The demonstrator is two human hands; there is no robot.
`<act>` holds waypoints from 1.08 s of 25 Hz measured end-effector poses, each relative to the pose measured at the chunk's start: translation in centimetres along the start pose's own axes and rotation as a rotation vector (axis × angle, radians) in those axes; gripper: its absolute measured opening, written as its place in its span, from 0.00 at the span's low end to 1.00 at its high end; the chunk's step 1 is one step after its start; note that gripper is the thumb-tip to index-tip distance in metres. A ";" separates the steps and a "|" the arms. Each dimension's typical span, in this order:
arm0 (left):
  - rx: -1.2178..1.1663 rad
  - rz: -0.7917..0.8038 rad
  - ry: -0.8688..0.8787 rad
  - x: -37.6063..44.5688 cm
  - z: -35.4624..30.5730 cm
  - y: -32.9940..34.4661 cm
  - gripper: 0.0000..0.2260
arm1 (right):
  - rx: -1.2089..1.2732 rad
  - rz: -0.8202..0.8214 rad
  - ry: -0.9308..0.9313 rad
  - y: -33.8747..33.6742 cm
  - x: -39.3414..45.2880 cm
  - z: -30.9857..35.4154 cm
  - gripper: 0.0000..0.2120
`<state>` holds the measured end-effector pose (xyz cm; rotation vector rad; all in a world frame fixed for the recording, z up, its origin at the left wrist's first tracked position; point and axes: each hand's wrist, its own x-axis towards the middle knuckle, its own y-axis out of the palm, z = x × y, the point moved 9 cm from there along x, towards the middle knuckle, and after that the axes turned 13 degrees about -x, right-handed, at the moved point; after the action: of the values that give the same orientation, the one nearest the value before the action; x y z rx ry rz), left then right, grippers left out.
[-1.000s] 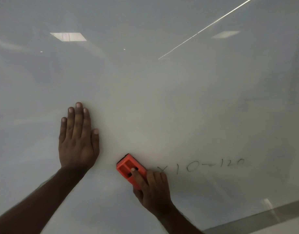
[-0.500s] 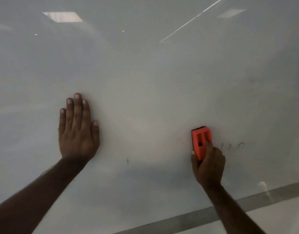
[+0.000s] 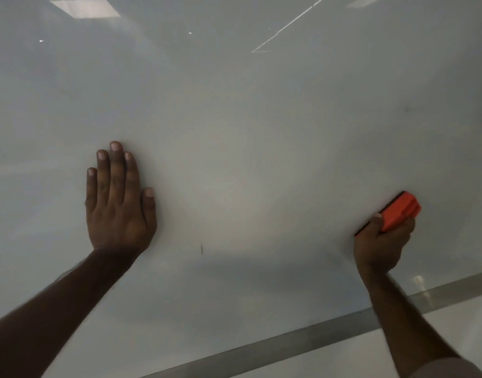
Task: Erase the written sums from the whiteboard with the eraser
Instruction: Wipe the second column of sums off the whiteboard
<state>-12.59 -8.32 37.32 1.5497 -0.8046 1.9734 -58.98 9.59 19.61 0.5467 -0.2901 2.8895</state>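
The whiteboard fills nearly the whole view, glossy and pale. My right hand grips the orange eraser at the right side, its dark felt edge against the board. My left hand lies flat on the board at the left, fingers together and pointing up. One short dark stroke shows on the board between the hands. I see no other written digits; a faint smudge sits at the upper right.
A grey metal frame strip runs along the board's lower edge, rising to the right. Below it is a white wall. Ceiling lights reflect in the board's top.
My right hand swept the eraser from the board's middle to the right. The written digits there are gone. My left hand stayed flat in place.
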 end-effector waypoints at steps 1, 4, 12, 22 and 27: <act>0.000 -0.001 0.000 0.0 0.0 0.0 0.27 | 0.020 0.014 0.119 0.3 0.0 -1.3 0.35; 0.004 -0.004 -0.004 0.0 -0.1 0.1 0.26 | 0.041 0.051 0.281 0.7 -2.1 -3.4 0.35; -0.007 0.007 -0.025 0.0 0.0 0.2 0.27 | 0.082 0.079 -0.049 2.1 -13.7 5.9 0.36; -0.039 0.077 -0.037 -0.1 0.3 0.7 0.26 | -0.174 0.223 -1.419 3.6 -33.7 16.1 0.23; -0.051 0.163 -0.058 0.0 0.6 0.7 0.27 | -0.235 0.426 -1.775 4.0 -35.2 14.5 0.24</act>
<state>-12.67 -9.22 37.37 1.5614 -1.0263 2.0115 -22.74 -2.66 18.98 2.9588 -0.9383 1.6205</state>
